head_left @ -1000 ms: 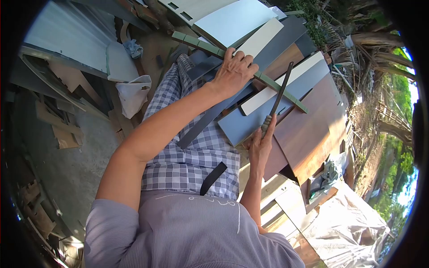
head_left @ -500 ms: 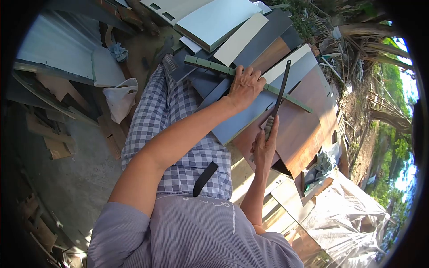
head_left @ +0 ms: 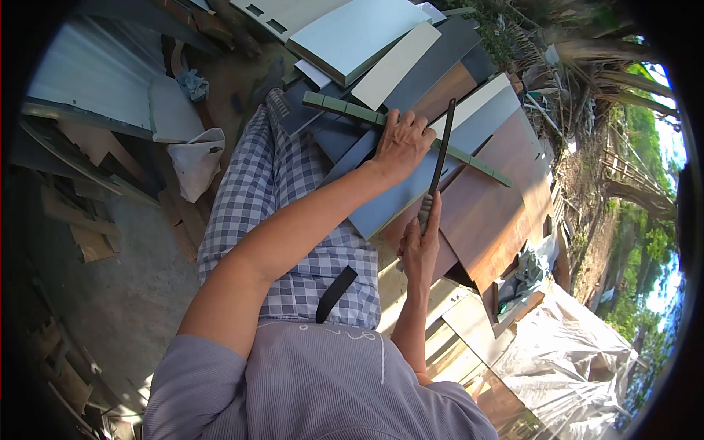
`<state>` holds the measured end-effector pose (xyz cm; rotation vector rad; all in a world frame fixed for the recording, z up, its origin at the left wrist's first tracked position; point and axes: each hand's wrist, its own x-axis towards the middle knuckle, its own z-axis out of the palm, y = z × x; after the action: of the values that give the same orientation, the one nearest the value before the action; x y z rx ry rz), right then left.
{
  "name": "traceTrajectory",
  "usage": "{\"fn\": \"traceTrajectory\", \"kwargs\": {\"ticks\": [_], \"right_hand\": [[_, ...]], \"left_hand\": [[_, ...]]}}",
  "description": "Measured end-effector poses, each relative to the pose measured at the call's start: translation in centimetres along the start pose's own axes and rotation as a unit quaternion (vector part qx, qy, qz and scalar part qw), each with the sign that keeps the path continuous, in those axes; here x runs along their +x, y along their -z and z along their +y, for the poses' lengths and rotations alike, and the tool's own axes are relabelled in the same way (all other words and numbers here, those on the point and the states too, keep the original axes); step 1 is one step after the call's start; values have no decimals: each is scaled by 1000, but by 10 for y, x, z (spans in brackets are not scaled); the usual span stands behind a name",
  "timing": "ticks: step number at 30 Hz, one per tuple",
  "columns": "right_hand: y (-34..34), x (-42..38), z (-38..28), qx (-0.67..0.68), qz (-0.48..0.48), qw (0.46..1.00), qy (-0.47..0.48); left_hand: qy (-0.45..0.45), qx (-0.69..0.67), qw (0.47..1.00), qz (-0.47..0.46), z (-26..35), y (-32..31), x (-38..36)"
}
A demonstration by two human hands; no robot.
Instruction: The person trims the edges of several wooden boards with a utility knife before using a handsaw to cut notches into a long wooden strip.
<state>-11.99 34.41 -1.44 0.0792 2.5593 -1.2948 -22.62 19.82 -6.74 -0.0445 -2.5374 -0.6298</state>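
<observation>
My left hand (head_left: pixel 403 147) presses down on a long, narrow green strip (head_left: pixel 480 169), fingers bent over it. Evenly spaced dark lines cross the strip's left part. In my right hand (head_left: pixel 420 246) is a saw (head_left: pixel 442 150) with a ribbed grey handle and a thin dark blade, its fingers wrapped round the handle. The blade crosses over the strip just right of my left fingers, tip pointing away from me. Under the strip lie overlapping blue-grey and brown boards (head_left: pixel 484 209).
White and grey panels (head_left: pixel 352 37) are stacked at the far side. A white bag (head_left: pixel 198 165) hangs at left beside a pale metal sheet (head_left: pixel 95 81). Clear plastic sheeting (head_left: pixel 572 359) covers things at lower right. Dry branches (head_left: pixel 587 147) lie beyond the boards.
The saw and my right hand have shifted left and slightly back toward my body, so the blade crosses the strip closer to my left hand. My left hand and the strip stay in place.
</observation>
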Motion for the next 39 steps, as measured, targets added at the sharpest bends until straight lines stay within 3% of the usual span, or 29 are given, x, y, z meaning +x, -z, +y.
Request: {"fn": "traceTrajectory", "kwargs": {"ticks": [13,15,19,22,24,25,28,30,39], "right_hand": [[-5,14,7,-19,5,1000,20],[-6,24,20,-68,19,994,87],[-6,23,28,-70,19,993,96],[-4,6,23,-73,12,995,67],[-2,-8,1,-33,-25,999,-32],[-1,-8,1,-34,-25,999,-33],[-3,1,8,-30,-27,999,-26],[-7,21,23,-78,20,993,87],[-5,14,30,-88,12,993,77]], "left_hand": [[6,-5,1000,-3,1,1,0],[4,-5,1000,-1,1,2,0],[3,-2,1000,-4,0,1,0],[4,-2,1000,-12,0,0,0],[2,-3,1000,-11,0,2,0],[0,-1,1000,-8,0,3,0],[-1,-3,1000,-5,0,3,0],[1,-7,1000,-4,1,3,0],[-3,-1,1000,5,0,1,0]]}}
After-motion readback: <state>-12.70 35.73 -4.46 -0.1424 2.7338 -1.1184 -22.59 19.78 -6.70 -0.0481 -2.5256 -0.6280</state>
